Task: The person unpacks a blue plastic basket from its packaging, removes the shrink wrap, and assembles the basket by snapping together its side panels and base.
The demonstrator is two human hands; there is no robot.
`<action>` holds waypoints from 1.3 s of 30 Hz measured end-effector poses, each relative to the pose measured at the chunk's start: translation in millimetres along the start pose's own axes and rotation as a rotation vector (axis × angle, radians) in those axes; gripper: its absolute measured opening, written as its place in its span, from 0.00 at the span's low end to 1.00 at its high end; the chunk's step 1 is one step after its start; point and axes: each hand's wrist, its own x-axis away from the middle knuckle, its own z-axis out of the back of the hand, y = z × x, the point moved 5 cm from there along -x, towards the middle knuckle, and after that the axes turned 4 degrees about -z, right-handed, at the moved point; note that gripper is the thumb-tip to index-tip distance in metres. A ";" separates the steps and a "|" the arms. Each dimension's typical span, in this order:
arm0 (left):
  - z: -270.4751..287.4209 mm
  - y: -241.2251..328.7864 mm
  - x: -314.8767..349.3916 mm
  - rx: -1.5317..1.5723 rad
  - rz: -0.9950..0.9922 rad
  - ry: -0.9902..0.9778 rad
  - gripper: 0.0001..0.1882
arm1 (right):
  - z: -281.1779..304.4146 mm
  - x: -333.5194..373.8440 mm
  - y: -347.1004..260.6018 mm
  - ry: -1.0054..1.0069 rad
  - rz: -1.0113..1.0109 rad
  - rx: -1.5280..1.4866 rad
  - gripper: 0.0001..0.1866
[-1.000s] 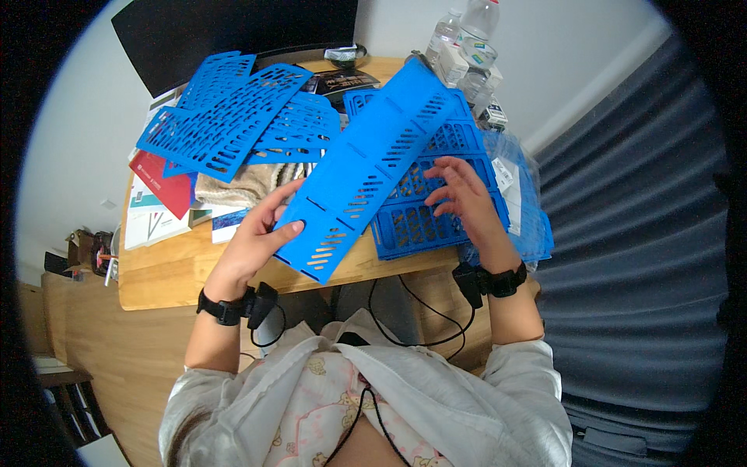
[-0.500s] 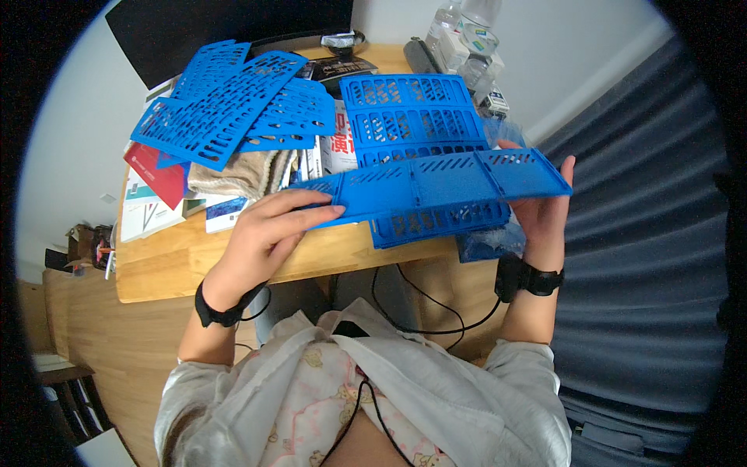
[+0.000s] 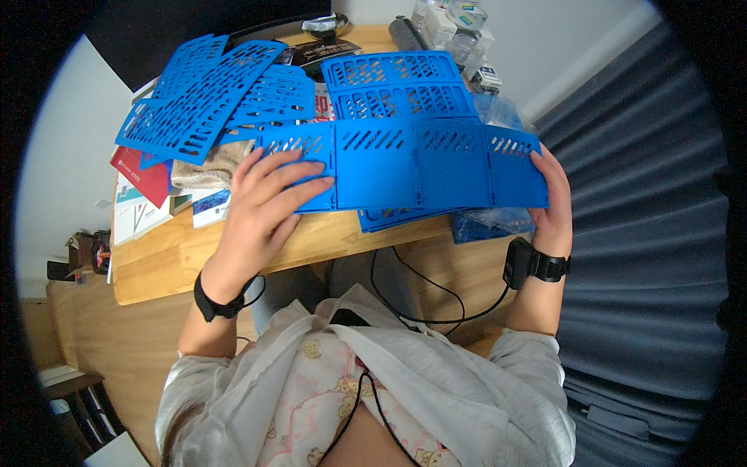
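A long blue plastic panel (image 3: 378, 173), divided by fold lines into several sections with slanted slots along the top, spans between my hands above the table. My left hand (image 3: 268, 187) grips its left end, fingers laid across the front of the end section. My right hand (image 3: 554, 191) holds the right end, the thumb at the edge and the other fingers mostly hidden. Behind it lies a larger blue slotted panel (image 3: 397, 82) with framed rows of openings; its lower part is partly covered by the held one.
Several blue slotted sheets (image 3: 206, 101) are piled at the left over a beige cloth (image 3: 206, 170) and a red booklet (image 3: 140, 175). Clear plastic wrapping (image 3: 498, 113) lies at the right table edge. A dark monitor (image 3: 187, 23), boxes (image 3: 440, 27) and a grey case (image 3: 406, 33) stand behind.
The held panel has tilted up so its broad face shows more, and its right end has dropped. My left hand's fingers have spread higher over its left section.
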 end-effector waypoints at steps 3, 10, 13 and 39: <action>-0.2 -8.8 3.5 -0.008 0.103 0.017 0.27 | 0.6 -3.0 5.1 -0.009 -0.009 0.038 0.20; -5.3 -29.0 13.1 0.260 0.335 0.150 0.44 | 2.7 -11.6 12.2 -0.129 -0.022 0.050 0.21; -9.4 -33.5 15.7 0.343 0.374 0.178 0.46 | 3.6 -12.0 13.2 -0.138 -0.017 0.052 0.20; -19.4 -57.9 42.2 0.753 0.713 0.312 0.14 | 4.8 -26.9 12.6 -0.233 -0.022 0.474 0.11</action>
